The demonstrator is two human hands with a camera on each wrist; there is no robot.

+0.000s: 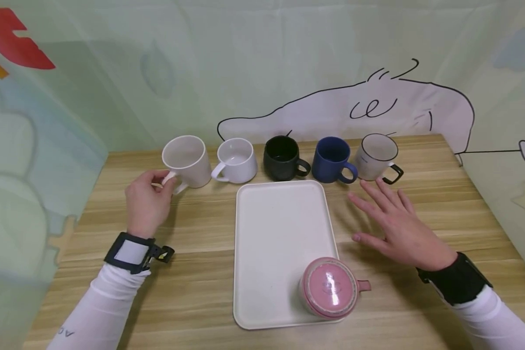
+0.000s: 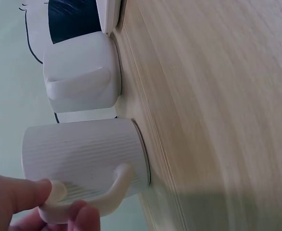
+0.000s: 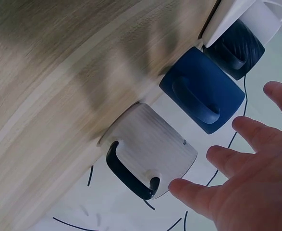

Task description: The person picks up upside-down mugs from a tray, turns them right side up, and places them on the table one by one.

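Note:
At the left end of a row of mugs stands a ribbed white mug [image 1: 188, 163]. My left hand [image 1: 150, 201] pinches its handle [image 2: 109, 197] between thumb and fingers. Fingers spread, my right hand [image 1: 398, 228] hovers over the table near the white mug with a black handle [image 1: 376, 158], holding nothing. Between these two stand a smaller white mug [image 1: 238, 163], a black mug [image 1: 282, 160] and a blue mug [image 1: 332, 160], all upright. A pink mug [image 1: 330, 289] lies upside down on the front right corner of a white tray [image 1: 284, 228], its handle pointing right.
The wooden table [image 1: 201, 287] carries everything. A printed cloth backdrop [image 1: 253, 63] rises right behind the mug row and along both sides. The tray's far edge lies close to the black mug.

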